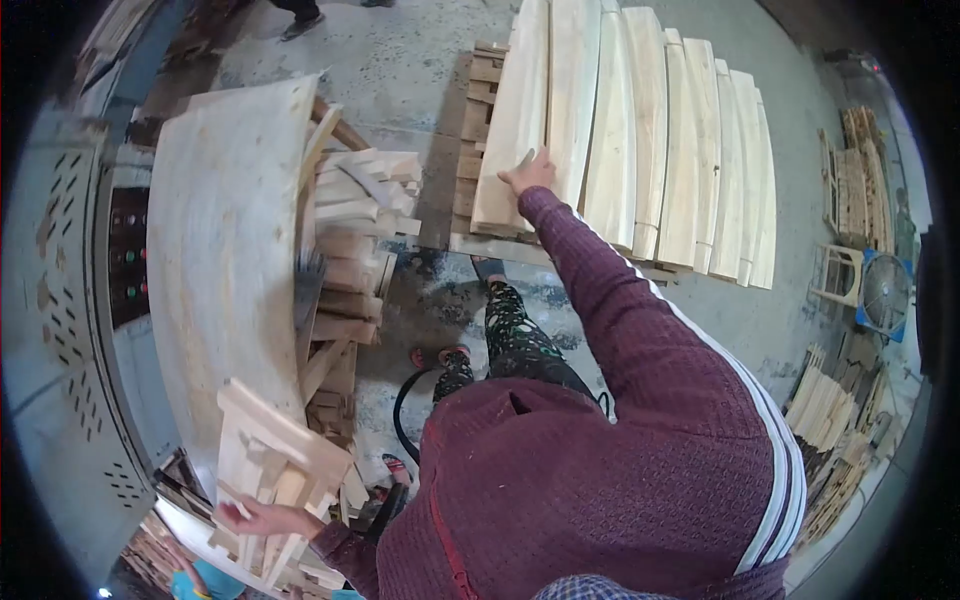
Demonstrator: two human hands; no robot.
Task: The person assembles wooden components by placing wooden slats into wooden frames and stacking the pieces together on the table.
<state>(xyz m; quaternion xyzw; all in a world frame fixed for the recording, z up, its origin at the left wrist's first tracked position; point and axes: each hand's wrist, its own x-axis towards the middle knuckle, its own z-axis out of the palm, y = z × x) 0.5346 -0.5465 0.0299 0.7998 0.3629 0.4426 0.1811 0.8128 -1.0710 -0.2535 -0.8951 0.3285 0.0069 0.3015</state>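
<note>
My right hand reaches forward and rests on the near end of a pale wooden board, its fingers spread. That board is the leftmost in a row of long, slightly curved boards lying side by side on a wooden pallet. Low on the left, my left hand is beside a bundle of short wooden pieces; its fingers look apart and slightly bent. Whether it touches one of the pieces is not clear.
A large curved plywood sheet stands at left, with stacked offcuts beside it. Further left is a metal machine cabinet with buttons. A blue fan and wood stacks line the right. Another person's arm shows at bottom left.
</note>
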